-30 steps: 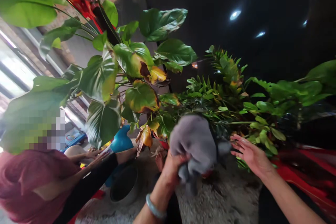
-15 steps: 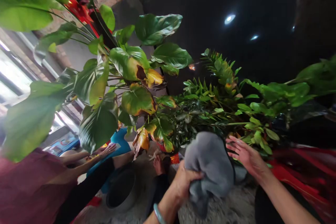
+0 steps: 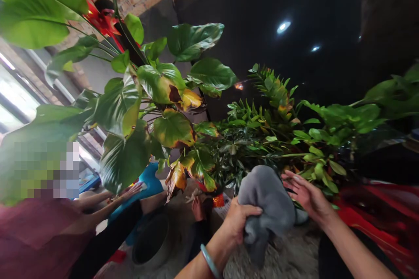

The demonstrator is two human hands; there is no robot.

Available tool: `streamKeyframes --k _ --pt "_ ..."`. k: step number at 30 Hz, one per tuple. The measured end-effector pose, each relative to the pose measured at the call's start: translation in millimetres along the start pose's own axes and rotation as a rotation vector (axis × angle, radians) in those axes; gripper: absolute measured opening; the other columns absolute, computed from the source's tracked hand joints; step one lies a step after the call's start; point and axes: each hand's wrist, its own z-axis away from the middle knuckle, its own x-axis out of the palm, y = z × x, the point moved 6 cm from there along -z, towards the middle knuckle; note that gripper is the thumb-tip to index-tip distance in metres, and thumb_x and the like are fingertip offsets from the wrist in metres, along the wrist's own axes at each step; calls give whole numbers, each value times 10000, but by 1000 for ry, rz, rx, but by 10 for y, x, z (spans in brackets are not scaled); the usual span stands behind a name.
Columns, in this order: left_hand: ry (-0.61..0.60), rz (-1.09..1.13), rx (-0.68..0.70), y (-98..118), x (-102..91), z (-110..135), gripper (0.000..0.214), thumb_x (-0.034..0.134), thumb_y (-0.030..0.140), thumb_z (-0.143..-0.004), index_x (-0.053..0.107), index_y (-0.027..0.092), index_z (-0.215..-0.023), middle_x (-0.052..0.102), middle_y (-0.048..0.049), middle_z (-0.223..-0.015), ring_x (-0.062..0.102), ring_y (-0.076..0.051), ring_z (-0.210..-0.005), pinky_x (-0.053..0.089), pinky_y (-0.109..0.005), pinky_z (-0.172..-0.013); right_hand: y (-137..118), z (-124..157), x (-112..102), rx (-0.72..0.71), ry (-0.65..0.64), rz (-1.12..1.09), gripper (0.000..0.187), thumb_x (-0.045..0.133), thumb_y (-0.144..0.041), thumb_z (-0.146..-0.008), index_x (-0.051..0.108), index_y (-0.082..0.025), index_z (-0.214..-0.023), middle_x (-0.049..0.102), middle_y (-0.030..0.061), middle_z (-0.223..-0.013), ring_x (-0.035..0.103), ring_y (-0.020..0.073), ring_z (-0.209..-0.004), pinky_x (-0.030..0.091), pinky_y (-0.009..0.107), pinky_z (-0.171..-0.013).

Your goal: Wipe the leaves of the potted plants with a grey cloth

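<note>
A bunched grey cloth (image 3: 269, 200) hangs in front of me at the lower middle. My left hand (image 3: 238, 223) grips its left side, the thumb lying across the front; a pale bangle (image 3: 210, 260) circles that wrist. My right hand (image 3: 307, 198) is just right of the cloth with its fingers stretched and apart. Whether its fingertips touch the cloth's edge I cannot tell. Right behind both hands are the green leaves of low potted plants (image 3: 319, 168). A taller plant with broad leaves (image 3: 173, 127), some yellow and brown at the edges, rises to the left.
At the left, another person in a maroon top (image 3: 49, 231) sits with arms reaching toward a blue object (image 3: 149, 181). A dark bucket (image 3: 150, 239) stands on the floor near that person's leg. Red material (image 3: 376, 222) lies at the right. A dark glossy wall (image 3: 294, 0) stands behind the plants.
The cloth and my left hand have shifted a little to the right, closer to my right hand. My right hand stays almost in place, with its fingers still spread.
</note>
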Motion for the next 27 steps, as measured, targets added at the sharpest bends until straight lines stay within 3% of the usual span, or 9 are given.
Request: streamKeyframes --k 4,6,8,12,16,18,21,24,27 --pt "-182 74 224 688 366 22 413 787 128 -359 732 119 -768 732 -60 -713 641 -201 -627 514 -302 -617 -17 -19 -44 -43 27 -14 237 733 -354 -558 724 -275 -781 731 55 -857 655 292 -874 543 393 -672" --pt "-122 179 363 1078 480 -133 371 794 174 -386 723 147 -749 734 -47 -727 648 -191 -644 515 -291 -628 -9 -35 -66 -48 29 -15 255 724 -352 -578 726 -274 -821 731 60 -881 657 294 -881 544 420 -695" --pt "-26 244 439 1226 529 -326 310 774 165 -399 704 160 -700 724 -28 -698 632 -162 -614 508 -272 -620 6 -53 -79 -43 17 -11 269 712 -345 -606 728 -269 -864 732 67 -900 662 293 -890 544 441 -723" --pt "86 66 252 668 472 -525 233 723 114 -414 683 142 -643 687 -26 -593 583 -147 -513 476 -271 -539 12 -69 -90 -57 -9 -10 248 691 -343 -644 726 -270 -878 743 62 -887 679 284 -861 555 429 -707" --pt "-42 -141 -33 27 382 -277 220 683 89 -386 697 132 -601 672 -30 -559 580 -170 -502 471 -290 -502 14 -49 -141 -20 44 1 201 732 -280 -567 704 -280 -766 756 36 -845 688 303 -890 568 416 -730" --pt "-110 -159 -31 116 420 -161 258 686 84 -370 716 131 -621 683 -30 -577 591 -176 -527 483 -291 -517 -1 -40 -172 -20 65 -18 170 735 -284 -547 685 -280 -710 751 36 -810 685 311 -895 566 423 -751" --pt "-179 -58 156 668 592 -199 333 736 118 -377 739 135 -710 717 -40 -648 614 -181 -571 504 -294 -560 -33 -39 -184 -48 36 -21 157 707 -348 -604 694 -275 -743 745 50 -817 680 294 -852 561 435 -733" --pt "-99 138 364 1101 659 -410 285 763 150 -401 715 158 -681 730 -35 -688 624 -163 -602 509 -275 -609 -32 -47 -169 -48 -1 1 244 691 -359 -648 717 -271 -874 744 61 -899 678 275 -843 559 426 -702" --pt "53 174 305 848 548 -556 247 758 150 -425 695 149 -663 705 -30 -625 602 -142 -549 483 -259 -571 -8 -49 -150 -31 -1 -11 226 699 -347 -642 724 -269 -852 746 54 -883 681 261 -819 562 393 -658"
